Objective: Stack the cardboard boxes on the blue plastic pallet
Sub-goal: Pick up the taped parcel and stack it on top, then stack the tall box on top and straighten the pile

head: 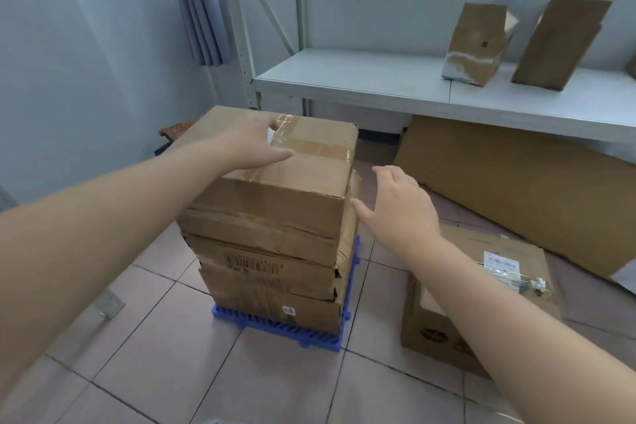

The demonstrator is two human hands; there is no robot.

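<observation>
Both forearms reach out from us toward the stack: our left hand (247, 141) lies flat and open on the taped top box (275, 162), while our right hand (399, 206) hovers open just beside its right edge, holding nothing. We count roughly three cardboard boxes piled on the blue plastic pallet (285, 329), the upper ones sitting slightly askew, so we judge this to be the squaring-up step. Next we would likely nudge the top box into line, then turn to the loose box (478, 303) on the tiled floor (172, 337) at our right. Behind, a white shelf (361, 79) carries two opened cartons (478, 45), and flattened cardboard (516, 189) leans beneath it.
</observation>
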